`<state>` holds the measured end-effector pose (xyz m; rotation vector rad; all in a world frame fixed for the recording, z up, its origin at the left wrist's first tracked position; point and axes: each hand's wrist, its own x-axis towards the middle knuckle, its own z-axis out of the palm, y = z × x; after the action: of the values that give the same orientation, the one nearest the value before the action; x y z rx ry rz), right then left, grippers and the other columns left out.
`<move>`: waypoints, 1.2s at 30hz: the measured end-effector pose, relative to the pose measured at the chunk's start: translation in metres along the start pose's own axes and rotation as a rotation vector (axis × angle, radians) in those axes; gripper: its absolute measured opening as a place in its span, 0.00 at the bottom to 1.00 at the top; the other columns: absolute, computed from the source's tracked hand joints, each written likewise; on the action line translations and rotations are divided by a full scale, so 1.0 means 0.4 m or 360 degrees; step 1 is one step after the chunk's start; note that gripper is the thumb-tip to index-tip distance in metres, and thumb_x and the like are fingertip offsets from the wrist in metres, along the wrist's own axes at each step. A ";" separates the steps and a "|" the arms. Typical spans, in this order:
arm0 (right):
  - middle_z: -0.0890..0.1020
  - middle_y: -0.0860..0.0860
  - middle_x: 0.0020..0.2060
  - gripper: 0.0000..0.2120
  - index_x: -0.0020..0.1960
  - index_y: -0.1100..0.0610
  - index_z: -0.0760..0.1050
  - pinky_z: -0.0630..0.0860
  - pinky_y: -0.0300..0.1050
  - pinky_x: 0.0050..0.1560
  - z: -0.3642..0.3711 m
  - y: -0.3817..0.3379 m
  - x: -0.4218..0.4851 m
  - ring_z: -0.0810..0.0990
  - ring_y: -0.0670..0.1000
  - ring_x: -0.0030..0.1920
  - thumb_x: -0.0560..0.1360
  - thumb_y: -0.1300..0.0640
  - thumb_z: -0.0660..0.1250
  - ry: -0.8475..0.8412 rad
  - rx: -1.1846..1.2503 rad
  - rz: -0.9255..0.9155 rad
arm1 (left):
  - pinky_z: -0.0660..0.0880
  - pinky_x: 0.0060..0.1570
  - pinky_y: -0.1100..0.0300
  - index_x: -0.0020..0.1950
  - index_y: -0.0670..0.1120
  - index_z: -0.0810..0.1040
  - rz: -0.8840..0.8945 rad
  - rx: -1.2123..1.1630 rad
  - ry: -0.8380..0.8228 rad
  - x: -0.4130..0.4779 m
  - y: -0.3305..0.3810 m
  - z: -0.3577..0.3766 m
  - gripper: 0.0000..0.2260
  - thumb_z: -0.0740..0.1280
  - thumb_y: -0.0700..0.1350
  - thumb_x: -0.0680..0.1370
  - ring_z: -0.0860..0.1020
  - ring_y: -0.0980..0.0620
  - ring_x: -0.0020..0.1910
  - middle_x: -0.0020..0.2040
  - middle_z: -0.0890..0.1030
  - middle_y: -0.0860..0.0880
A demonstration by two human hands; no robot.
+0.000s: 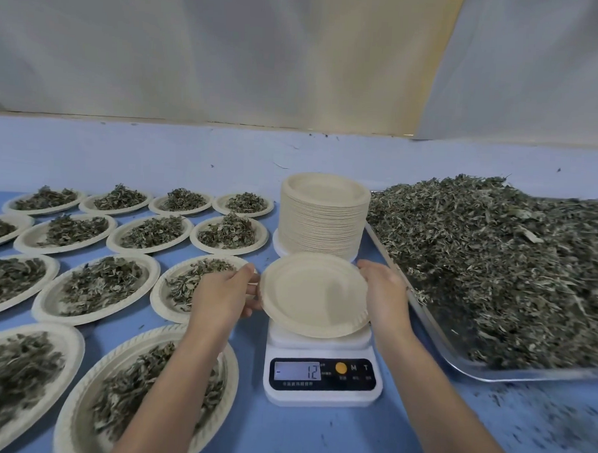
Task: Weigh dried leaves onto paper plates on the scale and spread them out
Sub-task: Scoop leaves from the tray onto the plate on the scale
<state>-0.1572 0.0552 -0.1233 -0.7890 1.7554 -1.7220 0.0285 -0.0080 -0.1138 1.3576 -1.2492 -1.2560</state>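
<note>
Two grips steady an empty paper plate (313, 293) over the scale (321, 395): left hand (224, 295) pinches its rim at nine o'clock, right hand (383, 293) curls round three o'clock, presumably centring it.

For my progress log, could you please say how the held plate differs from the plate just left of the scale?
The held plate is empty; the left plate holds leaves. The held plate tilts above the scale; the left plate lies flat. Both are pale and round.
</note>
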 end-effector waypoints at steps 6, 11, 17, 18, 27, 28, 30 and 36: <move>0.77 0.43 0.39 0.12 0.38 0.47 0.74 0.73 0.49 0.49 -0.004 0.012 0.009 0.75 0.45 0.41 0.78 0.58 0.60 0.0017 -0.0009 0.0012 | 0.68 0.21 0.64 0.38 0.41 0.81 0.0008 0.0064 0.0025 -0.006 0.002 -0.005 0.15 0.63 0.47 0.79 0.78 0.51 0.22 0.29 0.83 0.48; 0.76 0.43 0.37 0.11 0.40 0.49 0.74 0.73 0.50 0.50 0.000 0.017 0.008 0.74 0.45 0.40 0.79 0.58 0.59 0.0012 -0.0068 0.0019 | 0.67 0.22 0.61 0.38 0.40 0.81 -0.0014 0.0118 0.0032 0.003 -0.007 -0.011 0.13 0.63 0.44 0.79 0.77 0.49 0.23 0.34 0.83 0.43; 0.76 0.46 0.36 0.11 0.39 0.49 0.74 0.70 0.48 0.44 -0.004 0.026 0.015 0.73 0.49 0.39 0.78 0.59 0.59 -0.0006 -0.0066 -0.0001 | 0.69 0.24 0.60 0.39 0.40 0.82 -0.0032 0.0140 -0.0003 0.011 -0.012 -0.007 0.12 0.62 0.42 0.78 0.77 0.48 0.25 0.34 0.83 0.43; 0.74 0.45 0.34 0.12 0.38 0.49 0.73 0.69 0.47 0.41 -0.004 0.028 0.016 0.72 0.49 0.37 0.78 0.59 0.59 0.0000 -0.0061 -0.0016 | 0.69 0.24 0.60 0.39 0.41 0.81 -0.0033 0.0148 -0.0011 0.011 -0.012 -0.008 0.12 0.62 0.42 0.78 0.77 0.48 0.25 0.35 0.83 0.42; 0.80 0.45 0.49 0.14 0.59 0.53 0.76 0.74 0.42 0.48 -0.073 -0.020 0.066 0.78 0.43 0.46 0.77 0.59 0.58 0.0257 -0.0213 -0.0254 | 0.75 0.47 0.51 0.36 0.49 0.79 0.0505 0.0416 0.0120 -0.046 0.032 0.025 0.11 0.61 0.44 0.76 0.78 0.48 0.38 0.40 0.83 0.47; 0.80 0.48 0.53 0.15 0.61 0.54 0.76 0.75 0.48 0.54 -0.091 -0.030 0.081 0.78 0.49 0.51 0.77 0.59 0.57 0.0287 -0.0316 -0.0256 | 0.74 0.46 0.56 0.36 0.52 0.79 0.0539 0.0392 0.0070 -0.057 0.041 0.043 0.11 0.61 0.44 0.76 0.79 0.50 0.39 0.39 0.83 0.52; 0.79 0.53 0.58 0.16 0.64 0.56 0.74 0.74 0.48 0.56 -0.128 -0.036 0.124 0.77 0.53 0.54 0.78 0.60 0.57 0.0340 -0.0631 -0.0301 | 0.72 0.40 0.67 0.37 0.56 0.79 0.0593 0.0371 -0.0029 -0.073 0.056 0.086 0.12 0.61 0.44 0.77 0.79 0.58 0.37 0.39 0.82 0.58; 0.58 0.55 0.76 0.26 0.74 0.57 0.60 0.63 0.52 0.69 -0.209 0.010 0.265 0.57 0.56 0.74 0.77 0.63 0.60 0.0313 -0.1816 -0.0458 | 0.70 0.33 0.65 0.41 0.50 0.82 0.0421 -0.0056 -0.0357 -0.090 0.087 0.230 0.12 0.60 0.42 0.77 0.77 0.62 0.29 0.40 0.84 0.54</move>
<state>-0.2904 0.0336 -0.1233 -1.3895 2.8775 -0.8053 -0.0661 0.0265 -0.0848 1.0074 -1.4997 -1.2592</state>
